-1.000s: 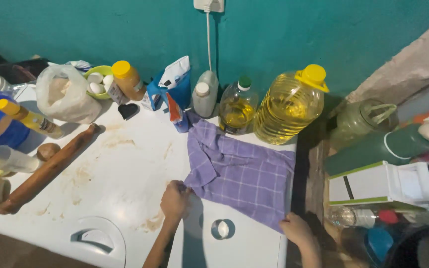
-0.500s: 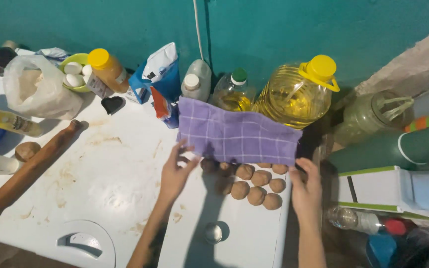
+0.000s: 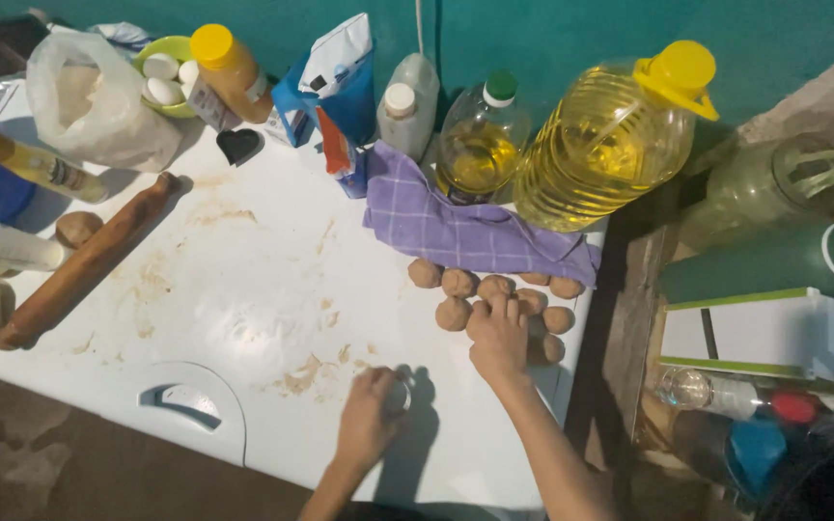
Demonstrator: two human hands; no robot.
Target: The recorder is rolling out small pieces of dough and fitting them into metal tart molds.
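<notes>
The purple cloth [image 3: 465,230] has been pushed back since half a second ago; it now lies bunched at the top of the dough balls [image 3: 494,301], against the bottles. My right hand [image 3: 499,338] has come down onto the balls in the middle right of the frame, fingers spread flat over them, not pinching any. My left hand [image 3: 371,417] sits low in the middle, fingers curled around a small round thing [image 3: 398,394]; I cannot tell what it is.

The balls lie near the right edge of the white top [image 3: 243,289]. The middle of the top, dusted with flour, has lots of room.

At the top right stands a big oil jug [image 3: 620,135], nearly full of yellow oil, with a smaller oil bottle [image 3: 480,145] beside it. At the upper left a green bowl [image 3: 171,72] holds eggs, beside a bag of flour [image 3: 89,101]. A rolling pin [image 3: 84,260] lies slanted on the left. The wall [image 3: 552,39] is teal.
</notes>
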